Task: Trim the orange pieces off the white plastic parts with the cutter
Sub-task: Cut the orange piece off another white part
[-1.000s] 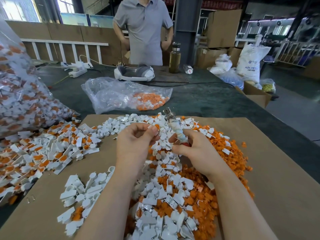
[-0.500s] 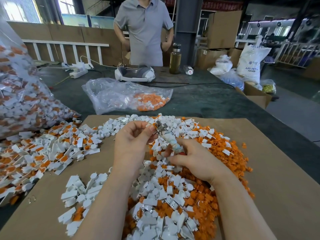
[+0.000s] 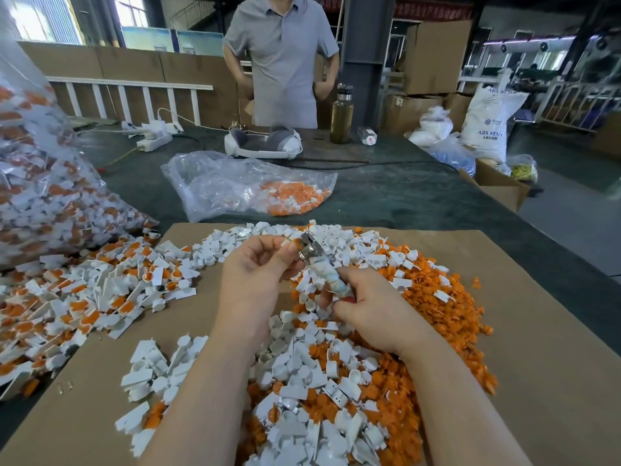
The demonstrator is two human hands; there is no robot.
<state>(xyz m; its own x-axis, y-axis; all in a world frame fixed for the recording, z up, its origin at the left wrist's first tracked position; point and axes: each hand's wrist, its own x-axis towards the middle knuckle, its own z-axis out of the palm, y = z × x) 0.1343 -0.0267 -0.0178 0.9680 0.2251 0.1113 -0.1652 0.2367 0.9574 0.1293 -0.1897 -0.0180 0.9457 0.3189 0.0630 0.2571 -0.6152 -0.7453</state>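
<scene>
Head view: the right hand (image 3: 373, 312) has its grip clenched round the wrapped handle of the cutter (image 3: 319, 260), whose metal head meets a small white plastic part (image 3: 289, 242) pinched in the left hand (image 3: 255, 267), both raised above the heap. Beneath them, trimmed white parts and orange pieces (image 3: 447, 317) lie mixed on brown cardboard (image 3: 537, 381) covering the desk (image 3: 386, 200). Untrimmed parts (image 3: 67, 297) spill from a clear bag at left.

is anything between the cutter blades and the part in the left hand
Nothing visible does. The cutter, held in the right hand, has its metal head right at the small white part pinched by the left hand, above the loose pile.
</scene>
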